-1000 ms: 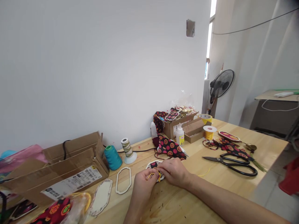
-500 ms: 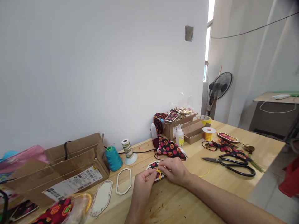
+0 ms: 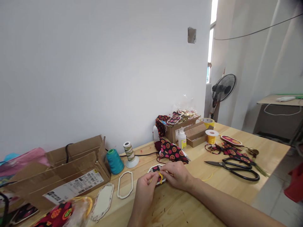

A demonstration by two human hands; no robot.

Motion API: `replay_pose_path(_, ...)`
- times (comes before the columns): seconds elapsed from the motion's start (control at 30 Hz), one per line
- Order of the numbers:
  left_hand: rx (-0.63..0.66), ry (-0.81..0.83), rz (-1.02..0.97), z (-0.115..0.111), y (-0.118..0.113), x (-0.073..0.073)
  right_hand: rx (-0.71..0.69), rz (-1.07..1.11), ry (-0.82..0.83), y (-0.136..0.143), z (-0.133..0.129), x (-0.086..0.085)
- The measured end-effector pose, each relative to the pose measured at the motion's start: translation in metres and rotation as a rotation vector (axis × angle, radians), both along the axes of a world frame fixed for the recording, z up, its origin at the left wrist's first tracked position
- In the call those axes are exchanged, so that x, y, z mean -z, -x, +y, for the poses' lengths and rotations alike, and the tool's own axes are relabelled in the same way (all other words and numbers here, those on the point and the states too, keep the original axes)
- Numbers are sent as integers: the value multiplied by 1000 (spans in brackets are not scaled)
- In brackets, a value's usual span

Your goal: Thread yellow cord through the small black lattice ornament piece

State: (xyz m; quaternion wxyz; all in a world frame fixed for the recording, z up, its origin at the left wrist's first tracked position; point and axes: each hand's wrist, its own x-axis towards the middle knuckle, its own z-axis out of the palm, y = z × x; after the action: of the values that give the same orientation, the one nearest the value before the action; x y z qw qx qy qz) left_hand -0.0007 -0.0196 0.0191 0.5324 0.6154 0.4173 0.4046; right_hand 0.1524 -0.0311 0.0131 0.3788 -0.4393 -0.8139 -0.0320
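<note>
Both hands meet over a small white-framed fabric ornament (image 3: 154, 169) lying on the wooden table, its cloth dark with red and pink patches. My left hand (image 3: 147, 186) pinches a yellow cord (image 3: 161, 178) between thumb and forefinger. From the other side my right hand (image 3: 176, 174) pinches the same cord, fingertips almost touching the left ones. A loop of the cord hangs over the ornament's face, and a loose end trails past the right wrist. The hands hide part of the ornament's right side.
Left of the hands lie a white frame (image 3: 125, 185), a pale panel (image 3: 103, 201) and a cardboard box (image 3: 78, 170). Thread cones (image 3: 115, 161) stand behind. To the right are black-handled scissors (image 3: 236, 167), a yellow cord spool (image 3: 211, 137) and a glue bottle (image 3: 182, 139).
The fingers have shifted slightly, and the yellow cord between them looks more bunched together. Both hands stay over the ornament.
</note>
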Motion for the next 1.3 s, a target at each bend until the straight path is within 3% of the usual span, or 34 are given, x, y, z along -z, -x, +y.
replay_pose_path(0.47, -56, -11, -17, 1, 0, 2, 32, 14, 28, 2, 0, 0)
replay_pose_path(0.8, -4, -43, -21, -4, -1, -3, 52, 47, 40, 0, 0, -2)
replay_pose_path(1.03, -86, -56, 41, -2, 0, -5, 41, 70, 48, 1, -1, -2)
replay_pose_path(1.3, -75, -76, 60, -2, 0, -1, 32, 151, 134, 2, 0, -1)
